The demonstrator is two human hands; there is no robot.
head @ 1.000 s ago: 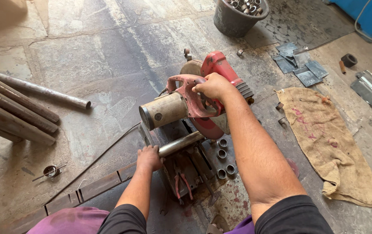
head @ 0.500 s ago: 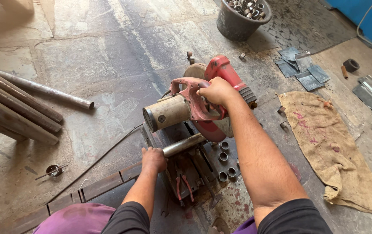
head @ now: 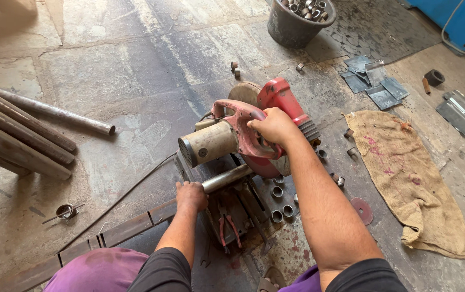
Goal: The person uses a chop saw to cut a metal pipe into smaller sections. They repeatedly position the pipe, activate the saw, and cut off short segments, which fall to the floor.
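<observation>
Step in hand, as I judge it: cutting rings off a tube on the saw (head: 243, 135). My right hand (head: 273, 127) is wrapped tight round the red handle, head raised — the disc does not appear to be in the metal. My left hand (head: 190, 195) grips the near end of the tube (head: 226, 178), fingers curled over it, pressing it against the saw's base. The tube lies across the base under the motor, its far end hidden beneath the guard.

Next move, in my judgement: the tube must sit firm against the fence, my left hand well clear of the disc, and the head must come down steadily — no side load.

Count:
- Saw: one.
- Tube in the saw: one.
- Cut rings (head: 282, 201) beside the base: about five in the close cluster, with several more scattered toward the sack (head: 405, 178); the exact total cannot be told.
- Bucket (head: 292, 27) of rings: one.
- Long pipes (head: 21, 135) at left: about four.
- Pliers (head: 228, 230), red-handled: one.
- Spare disc (head: 362, 210): one.
</observation>
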